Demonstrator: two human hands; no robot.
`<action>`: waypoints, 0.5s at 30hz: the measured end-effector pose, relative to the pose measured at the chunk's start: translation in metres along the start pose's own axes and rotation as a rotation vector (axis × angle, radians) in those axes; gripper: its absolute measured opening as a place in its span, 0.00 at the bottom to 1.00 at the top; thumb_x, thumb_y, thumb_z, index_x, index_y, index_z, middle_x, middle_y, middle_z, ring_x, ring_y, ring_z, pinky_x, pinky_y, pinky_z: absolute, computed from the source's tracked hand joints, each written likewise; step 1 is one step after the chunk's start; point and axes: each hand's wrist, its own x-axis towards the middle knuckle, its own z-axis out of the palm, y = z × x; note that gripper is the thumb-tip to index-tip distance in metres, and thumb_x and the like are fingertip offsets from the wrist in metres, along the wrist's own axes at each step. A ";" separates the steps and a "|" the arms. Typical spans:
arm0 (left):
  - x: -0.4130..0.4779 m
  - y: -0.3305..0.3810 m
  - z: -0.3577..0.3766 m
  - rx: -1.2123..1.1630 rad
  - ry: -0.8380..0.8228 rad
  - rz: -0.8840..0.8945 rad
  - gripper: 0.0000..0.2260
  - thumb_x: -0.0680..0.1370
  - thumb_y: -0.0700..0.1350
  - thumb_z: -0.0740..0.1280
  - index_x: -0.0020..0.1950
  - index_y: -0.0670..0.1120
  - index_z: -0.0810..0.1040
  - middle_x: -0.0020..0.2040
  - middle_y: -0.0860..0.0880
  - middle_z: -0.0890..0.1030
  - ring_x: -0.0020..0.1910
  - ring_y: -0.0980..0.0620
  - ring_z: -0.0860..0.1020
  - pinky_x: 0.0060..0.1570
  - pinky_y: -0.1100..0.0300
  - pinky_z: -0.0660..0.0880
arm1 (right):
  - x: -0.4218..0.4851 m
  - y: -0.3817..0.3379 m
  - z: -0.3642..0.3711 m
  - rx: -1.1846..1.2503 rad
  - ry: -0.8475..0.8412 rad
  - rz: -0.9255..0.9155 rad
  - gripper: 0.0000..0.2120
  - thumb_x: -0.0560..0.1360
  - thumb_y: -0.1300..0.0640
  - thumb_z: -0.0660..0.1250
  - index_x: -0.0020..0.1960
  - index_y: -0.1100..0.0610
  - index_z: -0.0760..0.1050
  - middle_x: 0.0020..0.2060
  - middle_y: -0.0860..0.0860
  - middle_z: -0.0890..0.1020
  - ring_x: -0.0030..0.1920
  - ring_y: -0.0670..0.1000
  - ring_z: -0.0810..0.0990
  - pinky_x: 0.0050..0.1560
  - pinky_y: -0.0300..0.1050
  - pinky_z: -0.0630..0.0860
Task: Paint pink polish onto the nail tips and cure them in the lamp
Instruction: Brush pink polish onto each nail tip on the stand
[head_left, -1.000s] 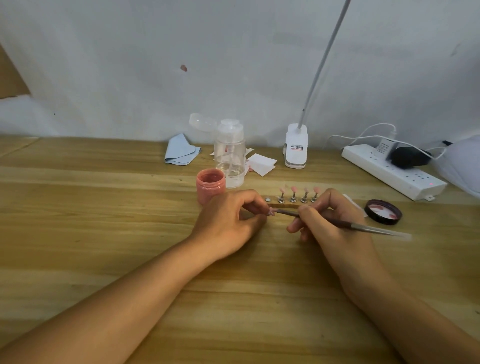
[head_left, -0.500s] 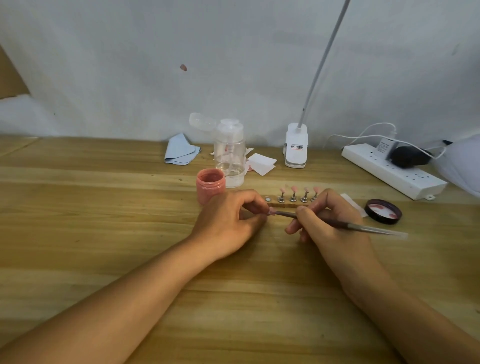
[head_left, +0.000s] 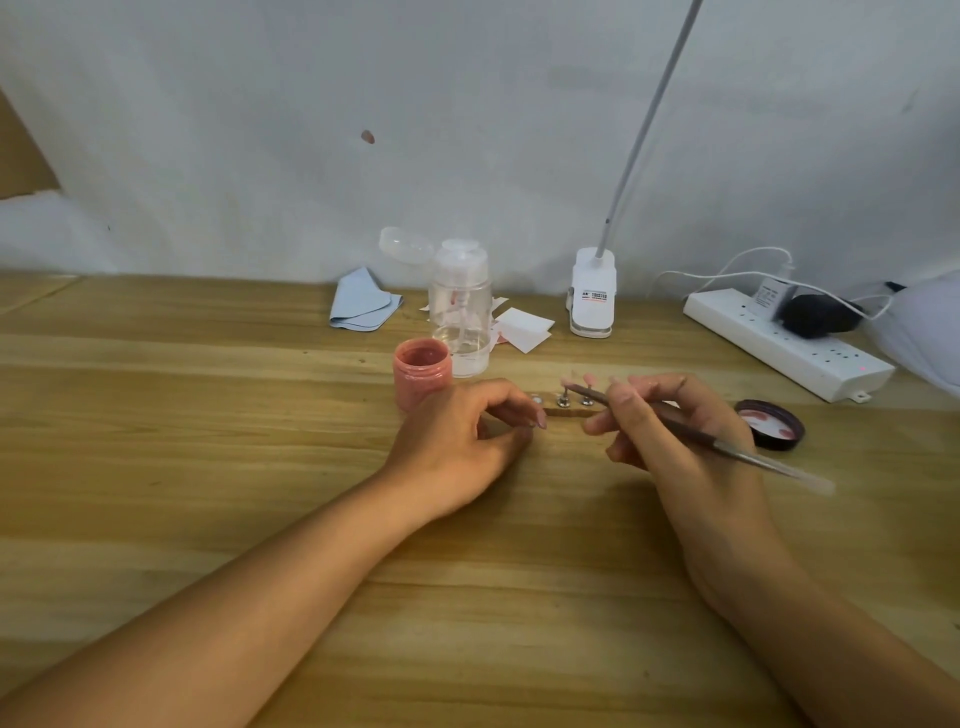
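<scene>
My left hand rests on the table with its fingers curled, pinching a small pink nail tip that barely shows at the fingertips. My right hand grips a thin brush. The brush's front end reaches the pink nail tips that stand on metal pegs in a wooden holder behind both hands. The holder's right part is hidden by my right fingers. An open jar of pink polish stands just behind my left hand.
The jar's black lid lies to the right of my right hand. Further back are a clear pump bottle, a blue cloth, paper pieces, a white clip lamp base and a power strip.
My right hand has lifted the brush away from the tip in my left fingers and swung it up and to the right, to the tips on the holder. My left hand has hardly moved.
</scene>
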 end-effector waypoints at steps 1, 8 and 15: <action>0.000 0.000 0.000 0.006 0.001 -0.002 0.07 0.76 0.38 0.71 0.46 0.50 0.84 0.43 0.58 0.83 0.29 0.71 0.72 0.32 0.76 0.63 | 0.000 0.000 0.000 0.002 -0.005 0.006 0.06 0.75 0.59 0.68 0.46 0.63 0.74 0.35 0.55 0.85 0.33 0.43 0.80 0.36 0.36 0.77; -0.001 0.001 0.000 -0.012 0.005 0.007 0.06 0.74 0.37 0.73 0.44 0.49 0.84 0.42 0.57 0.83 0.28 0.74 0.71 0.30 0.79 0.62 | 0.001 0.003 -0.003 -0.079 -0.060 0.079 0.06 0.74 0.71 0.64 0.42 0.72 0.67 0.30 0.58 0.83 0.30 0.50 0.78 0.33 0.38 0.76; -0.001 0.002 0.000 -0.010 0.016 0.003 0.05 0.73 0.37 0.74 0.44 0.48 0.85 0.43 0.55 0.85 0.28 0.74 0.72 0.32 0.78 0.63 | 0.001 0.004 -0.002 -0.116 -0.070 0.044 0.07 0.76 0.68 0.65 0.44 0.71 0.69 0.32 0.56 0.84 0.29 0.46 0.78 0.33 0.35 0.76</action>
